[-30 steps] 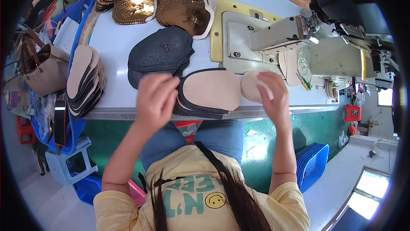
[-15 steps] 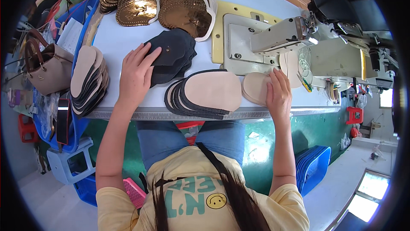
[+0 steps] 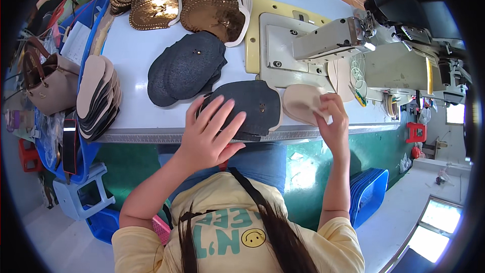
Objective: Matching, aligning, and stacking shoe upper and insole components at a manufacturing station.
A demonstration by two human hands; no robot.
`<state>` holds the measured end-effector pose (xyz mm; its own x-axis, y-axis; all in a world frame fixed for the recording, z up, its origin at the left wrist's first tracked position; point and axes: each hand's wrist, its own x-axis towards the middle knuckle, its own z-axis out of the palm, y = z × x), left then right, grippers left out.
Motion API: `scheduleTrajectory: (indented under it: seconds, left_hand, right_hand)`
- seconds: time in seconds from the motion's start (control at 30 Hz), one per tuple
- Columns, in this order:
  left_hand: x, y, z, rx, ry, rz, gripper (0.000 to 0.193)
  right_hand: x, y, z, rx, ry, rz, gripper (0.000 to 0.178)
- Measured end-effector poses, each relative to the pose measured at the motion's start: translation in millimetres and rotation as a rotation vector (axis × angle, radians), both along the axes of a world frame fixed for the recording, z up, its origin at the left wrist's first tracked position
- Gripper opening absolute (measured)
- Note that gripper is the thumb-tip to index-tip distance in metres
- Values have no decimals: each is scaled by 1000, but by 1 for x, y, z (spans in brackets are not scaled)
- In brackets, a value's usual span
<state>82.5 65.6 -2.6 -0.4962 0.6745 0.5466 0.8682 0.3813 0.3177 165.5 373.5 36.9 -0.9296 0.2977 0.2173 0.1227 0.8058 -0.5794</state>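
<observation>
Person (image 3: 222,217) sits at table (image 3: 146,119), both bare hands up over its near edge. Left hand (image 3: 209,134) loose, fingers spread, nothing gripped; fingertips lie over the near left part of the stack (image 3: 242,96). Can't tell how hard they press. Stack runs from under those fingers toward the right hand (image 3: 333,119); top piece black, with a small shiny emblem (image 3: 262,108), beige edge showing beneath.

Right hand: thumb and fingers pinched on the near right edge of a beige piece (image 3: 303,96), which bends up at the grip. Beige pile (image 3: 297,116) sits just left of the right hand, right beside the stack. Fingertips partly blurred.

Beyond left hand, slightly left: black pile (image 3: 194,68), fanned, another emblem on top. Farther beyond: gold pieces (image 3: 156,8) in two overlapping rows, pale curved edges. Well left of left hand: sole pile (image 3: 91,86), beige and black layers, near the table's left end; past it, bag (image 3: 53,88) and phone (image 3: 70,149).

Beyond right hand: sewing machine (image 3: 323,40), arm reaching rightward. Thread (image 3: 358,71) and snips (image 3: 360,98) lie just past right hand, to its right. Below right hand, on its right: blue bins (image 3: 371,200), nested, on green floor (image 3: 303,172).
</observation>
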Motion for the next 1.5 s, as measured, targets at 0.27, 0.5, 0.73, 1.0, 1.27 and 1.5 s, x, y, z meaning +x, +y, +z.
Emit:
scheduleTrajectory:
  seconds: [0.27, 0.5, 0.73, 1.0, 1.27, 1.5]
  left_hand:
    - [10, -16, -22, 44, 20, 59, 38]
    - [11, -18, -27, 150, -1, 61, 39]
    - [10, -15, -25, 188, -27, 34, 41]
    - [11, -17, -28, 199, -39, 32, 44]
    - [12, -14, -29, 209, -13, 57, 40]
    - [12, -15, -26, 113, 0, 67, 40]
  right_hand:
    - [19, 16, 31, -703, -239, 510, 20]
    - [-24, -43, 17, -871, -255, 175, 19]
    - [-71, -59, 16, -730, -403, 239, 19]
    - [-83, -65, 9, -738, -395, 303, 19]
    - [-82, -62, 4, -728, -405, 289, 19]
    - [-81, -64, 0, -758, -377, 267, 21]
